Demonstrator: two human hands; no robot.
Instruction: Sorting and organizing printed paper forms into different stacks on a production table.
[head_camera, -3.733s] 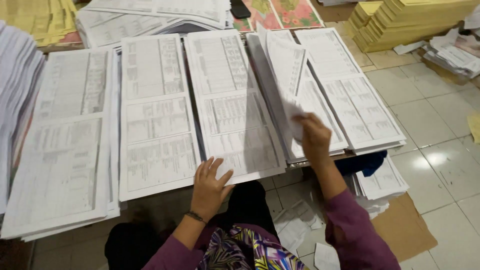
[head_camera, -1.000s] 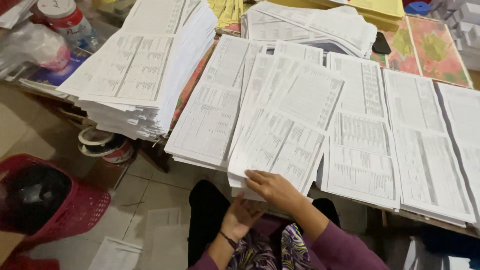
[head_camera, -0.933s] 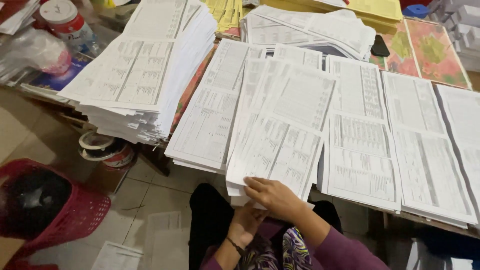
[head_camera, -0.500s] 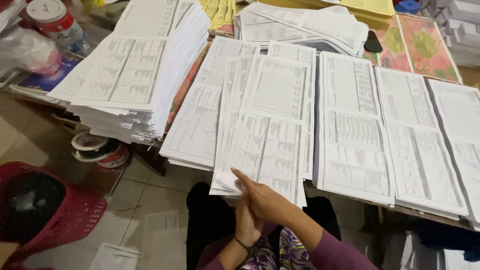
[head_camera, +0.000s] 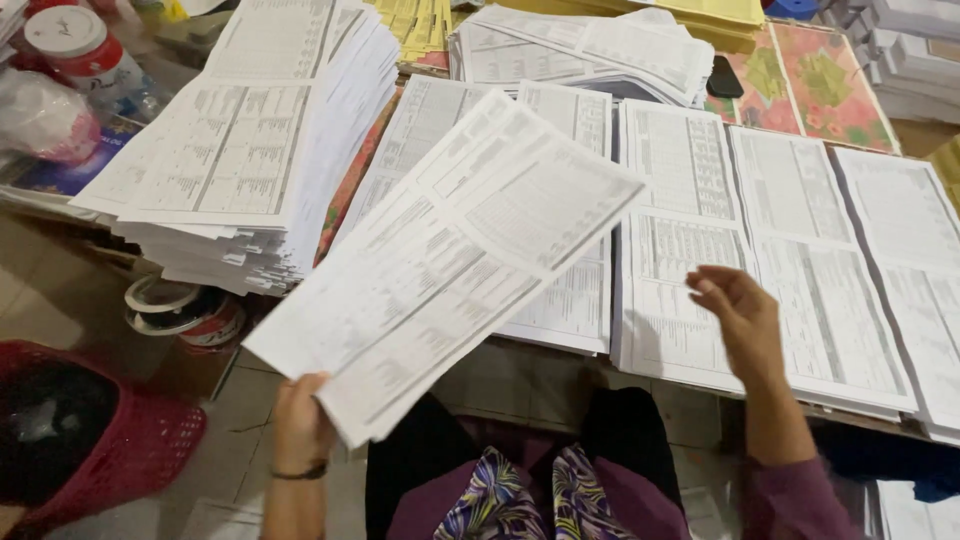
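Two hands are in front of me, low in the view: my left hand (head_camera: 300, 420) pinches the near corner of a loose bundle of printed sheets (head_camera: 450, 250), thumb and fingers pressed on the paper, and the bundle is lifted off the surface and tilted, its far end up over the row of piles. My right hand (head_camera: 738, 320) hangs free above the near edge of a flat pile of forms (head_camera: 685, 210), fingers loosely spread and holding nothing; I cannot tell whether the fingertips touch the paper. Just below my hands are my dark trousers and a patterned purple top (head_camera: 520, 495). To my left on the floor sits a red plastic basket (head_camera: 130, 440), and beside it, under the edge of the surface, some rolls of tape (head_camera: 185, 310). Across the surface (head_camera: 835, 90), covered in a flowered cloth, lie several flat piles of the same printed forms side by side, running off to my right, with another pile (head_camera: 800, 230) just beside the one under my right hand. Farther left stands a tall stack of sheets (head_camera: 260, 150), much thicker than the rest. Beyond it is a jar with a white lid (head_camera: 75, 45), and at the far middle a fanned heap of papers (head_camera: 590, 45) with a small dark object (head_camera: 722, 80) next to it.
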